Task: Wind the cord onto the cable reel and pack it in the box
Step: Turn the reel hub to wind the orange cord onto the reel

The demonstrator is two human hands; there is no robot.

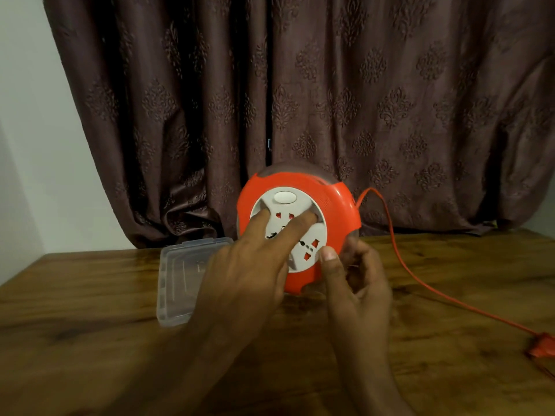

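Head view: a clear plastic box (183, 280) lay at left on the worktop (90, 325). The left hand (240, 274) pressed straight fingers on the upright cable reel (300, 229); the right hand (357, 283) gripped its rim. The cord (402, 259) trailed right to a plug (540, 346).

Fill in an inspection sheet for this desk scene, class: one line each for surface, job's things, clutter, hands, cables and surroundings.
Surface: wooden table, glossy, grain visible.
Job's things: orange cable reel held on edge, white socket face towards the camera; clear plastic box lying to its left on the table.
Clutter: nothing seen.
Hands: left hand presses two straight fingers on the socket face; right hand grips the reel's lower right rim, thumb in front.
Cables: orange cord runs from the reel's right side across the table to an orange plug, not fully wound.
Surroundings: brown patterned curtain behind; pale wall at left.
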